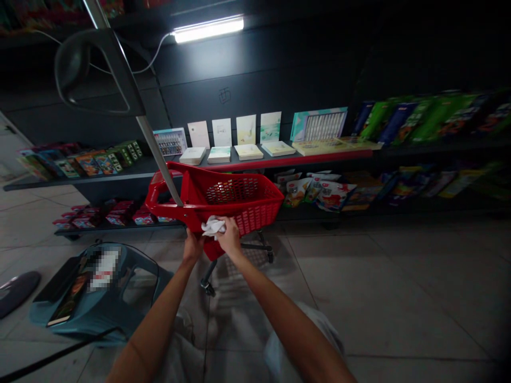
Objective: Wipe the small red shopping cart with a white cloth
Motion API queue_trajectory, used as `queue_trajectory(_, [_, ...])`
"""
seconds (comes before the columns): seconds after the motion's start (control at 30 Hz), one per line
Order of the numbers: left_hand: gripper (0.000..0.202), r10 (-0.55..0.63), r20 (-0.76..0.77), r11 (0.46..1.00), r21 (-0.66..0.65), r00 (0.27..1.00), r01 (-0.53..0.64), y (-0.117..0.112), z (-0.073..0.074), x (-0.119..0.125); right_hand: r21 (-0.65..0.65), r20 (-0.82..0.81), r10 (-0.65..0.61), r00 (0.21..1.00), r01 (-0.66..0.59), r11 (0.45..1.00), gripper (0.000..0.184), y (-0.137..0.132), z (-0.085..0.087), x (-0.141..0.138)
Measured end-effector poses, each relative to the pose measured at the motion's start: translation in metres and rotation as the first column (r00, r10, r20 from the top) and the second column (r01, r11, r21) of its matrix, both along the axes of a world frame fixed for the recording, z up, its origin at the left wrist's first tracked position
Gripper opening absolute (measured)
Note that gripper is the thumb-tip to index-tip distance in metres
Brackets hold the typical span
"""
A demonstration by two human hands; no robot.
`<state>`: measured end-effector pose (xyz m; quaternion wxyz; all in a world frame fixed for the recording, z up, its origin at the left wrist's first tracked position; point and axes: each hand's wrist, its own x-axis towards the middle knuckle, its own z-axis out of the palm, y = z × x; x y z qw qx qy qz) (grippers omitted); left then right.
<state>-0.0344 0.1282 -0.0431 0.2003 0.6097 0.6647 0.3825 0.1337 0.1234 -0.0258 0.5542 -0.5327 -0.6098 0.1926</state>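
A small red shopping cart with perforated basket walls stands in front of me. My right hand pinches a crumpled white cloth or tissue and holds it against the cart's near side. My left hand grips the cart's lower edge, just left of the cloth; its fingertips are partly hidden. A metal pole rises from the cart's handle end, tilted to the left, with a dark grey loop-shaped piece on it.
A blue-grey plastic stool with flat items on top stands at lower left. Behind the cart, a shelf carries notebooks, pen sets and snack bags. A lit tube lamp hangs above. Tiled floor extends to the right.
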Motion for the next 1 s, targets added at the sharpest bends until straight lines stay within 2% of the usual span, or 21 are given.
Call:
queue_trajectory(0.13, [0.069, 0.018, -0.022, 0.998, -0.059, 1.000, -0.019, 0.000, -0.003, -0.004, 0.108, -0.029, -0.165, 0.986, 0.167, 0.980, 0.030, 0.016, 0.027, 0.054])
queue_trajectory(0.27, [0.069, -0.044, -0.061, 0.993, -0.112, 0.997, 0.037, 0.002, -0.009, -0.011, 0.146, -0.049, -0.408, 0.912, 0.411, 0.900, 0.031, 0.034, 0.046, 0.104])
queue_trajectory(0.33, [0.071, -0.055, -0.071, 0.993, -0.109, 0.996, 0.047, 0.004, -0.011, -0.013, 0.169, -0.022, -0.455, 0.890, 0.452, 0.876, 0.036, 0.041, 0.049, 0.119])
queue_trajectory(0.47, [0.073, -0.044, -0.094, 0.997, -0.070, 0.995, 0.037, 0.005, -0.014, -0.012, 0.114, 0.239, -0.292, 0.926, 0.272, 0.956, 0.030, 0.049, 0.046, 0.126])
queue_trajectory(0.53, [0.071, -0.036, -0.099, 0.997, -0.068, 0.994, 0.029, 0.006, -0.015, -0.011, 0.068, 0.382, -0.238, 0.893, 0.229, 0.971, 0.020, 0.049, 0.045, 0.124])
queue_trajectory(0.67, [0.068, -0.031, -0.094, 0.998, -0.064, 0.995, 0.025, 0.004, -0.016, -0.010, 0.007, 0.555, -0.201, 0.807, 0.238, 0.971, 0.013, 0.045, 0.053, 0.126])
queue_trajectory(0.87, [0.068, -0.076, -0.068, 0.995, -0.077, 0.995, 0.070, 0.000, -0.015, -0.011, -0.011, 0.616, -0.206, 0.760, 0.270, 0.963, 0.013, 0.030, 0.064, 0.130])
queue_trajectory(1.0, [0.072, -0.103, -0.042, 0.991, -0.090, 0.994, 0.099, -0.002, -0.013, -0.015, 0.009, 0.597, -0.172, 0.784, 0.208, 0.978, 0.014, 0.013, 0.065, 0.121])
